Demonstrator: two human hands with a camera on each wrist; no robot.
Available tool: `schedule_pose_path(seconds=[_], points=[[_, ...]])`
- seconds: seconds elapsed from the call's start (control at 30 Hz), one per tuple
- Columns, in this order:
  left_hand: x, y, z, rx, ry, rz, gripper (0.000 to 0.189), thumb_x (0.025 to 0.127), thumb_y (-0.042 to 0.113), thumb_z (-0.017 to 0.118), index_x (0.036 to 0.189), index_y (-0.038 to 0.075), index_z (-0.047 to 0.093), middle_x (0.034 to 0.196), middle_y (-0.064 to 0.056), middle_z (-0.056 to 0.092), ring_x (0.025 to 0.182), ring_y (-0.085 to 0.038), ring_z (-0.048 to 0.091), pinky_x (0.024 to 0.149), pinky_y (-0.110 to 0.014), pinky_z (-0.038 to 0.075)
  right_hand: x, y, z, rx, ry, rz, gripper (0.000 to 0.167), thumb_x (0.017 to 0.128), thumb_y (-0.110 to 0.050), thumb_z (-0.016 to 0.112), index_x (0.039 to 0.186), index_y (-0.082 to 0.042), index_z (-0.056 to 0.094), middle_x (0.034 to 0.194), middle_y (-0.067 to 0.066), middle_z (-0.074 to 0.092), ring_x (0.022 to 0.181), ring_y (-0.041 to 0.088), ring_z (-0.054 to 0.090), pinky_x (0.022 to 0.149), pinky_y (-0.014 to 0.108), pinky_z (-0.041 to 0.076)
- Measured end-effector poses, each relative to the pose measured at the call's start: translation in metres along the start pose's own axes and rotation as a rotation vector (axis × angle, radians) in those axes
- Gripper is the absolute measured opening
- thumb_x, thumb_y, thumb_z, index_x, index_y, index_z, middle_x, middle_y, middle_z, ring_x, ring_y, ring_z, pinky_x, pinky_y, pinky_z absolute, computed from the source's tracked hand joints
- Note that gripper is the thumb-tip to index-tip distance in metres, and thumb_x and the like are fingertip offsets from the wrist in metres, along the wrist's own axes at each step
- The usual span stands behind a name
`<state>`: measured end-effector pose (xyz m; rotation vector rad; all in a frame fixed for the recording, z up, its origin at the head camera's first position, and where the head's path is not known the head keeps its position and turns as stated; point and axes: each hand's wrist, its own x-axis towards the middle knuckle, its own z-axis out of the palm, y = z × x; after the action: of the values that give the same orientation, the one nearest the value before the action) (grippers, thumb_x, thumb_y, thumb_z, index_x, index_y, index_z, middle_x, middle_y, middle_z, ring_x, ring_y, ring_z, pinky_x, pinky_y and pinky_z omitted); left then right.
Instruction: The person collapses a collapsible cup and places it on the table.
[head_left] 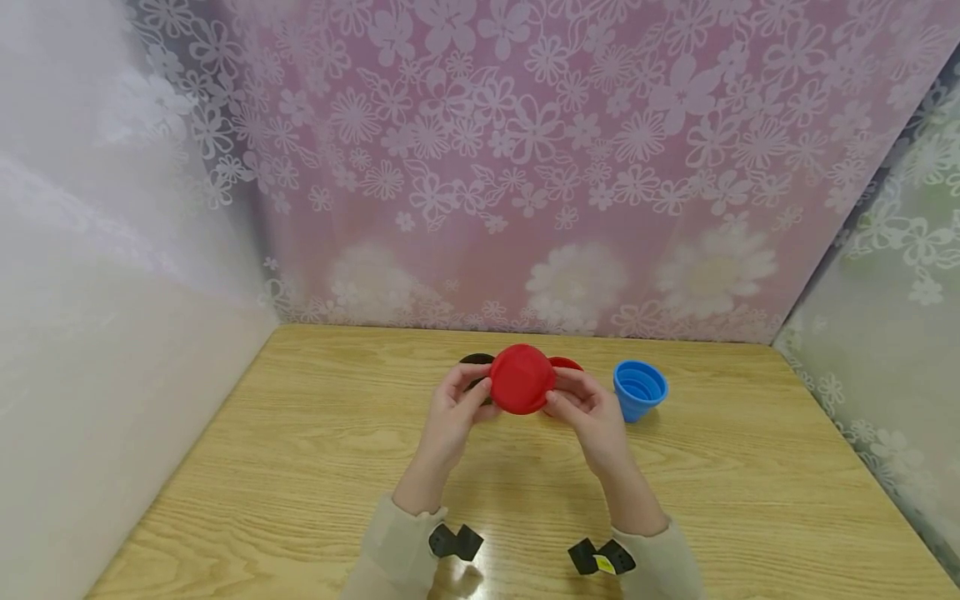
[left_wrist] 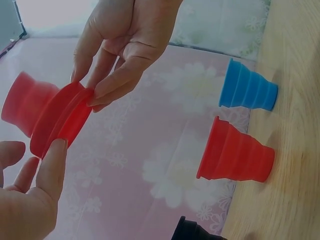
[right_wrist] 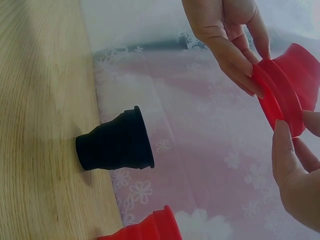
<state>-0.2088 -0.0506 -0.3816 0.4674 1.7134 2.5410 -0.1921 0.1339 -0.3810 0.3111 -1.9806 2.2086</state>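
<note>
Both hands hold a red collapsible cup [head_left: 522, 379] in the air above the table, one at each side. The cup is partly folded: in the left wrist view its ringed wide part [left_wrist: 60, 120] is between the fingertips, and a narrower section sticks out beyond. My left hand [head_left: 447, 412] pinches its left edge with thumb and fingers; my right hand [head_left: 597, 421] pinches the right edge. Behind them, a black cup [right_wrist: 116, 141] and a second red cup [left_wrist: 237, 152] stand upright, partly hidden in the head view. A blue cup [head_left: 640, 390] stands upright to the right.
The light wood table [head_left: 315, 467] ends at a pink flowered curtain [head_left: 480, 208] behind the cups. A pale wall panel [head_left: 112, 317] borders the left side, and a flowered sheet [head_left: 885, 350] the right.
</note>
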Motion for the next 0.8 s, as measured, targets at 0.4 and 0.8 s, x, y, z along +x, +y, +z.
schedule_pose_path(seconds=[0.4,0.8], points=[[0.0008,-0.0018,-0.0004,-0.055,0.007,0.017,0.006,0.085,-0.003,0.054,0.091,-0.001,0.051,0.098,-0.011,0.055,0.076,-0.018,0.061,0.068,-0.033,0.051,-0.0009,0.0011,0.0012,-0.027,0.105,-0.029,0.028,0.083,-0.003,0.060,0.108,0.008,0.052,0.092,0.001,0.062,0.082,0.017,0.060,0.073,0.031,0.050],[-0.0006,-0.0015,-0.0010,-0.035,-0.069,0.033,0.034,0.086,0.001,0.054,0.119,-0.004,0.046,0.101,-0.009,0.053,0.082,-0.015,0.059,0.071,-0.034,0.051,-0.0019,-0.0001,0.0018,-0.056,0.100,-0.017,0.030,0.083,-0.004,0.060,0.110,0.005,0.053,0.096,0.002,0.060,0.084,0.017,0.059,0.072,0.030,0.050]])
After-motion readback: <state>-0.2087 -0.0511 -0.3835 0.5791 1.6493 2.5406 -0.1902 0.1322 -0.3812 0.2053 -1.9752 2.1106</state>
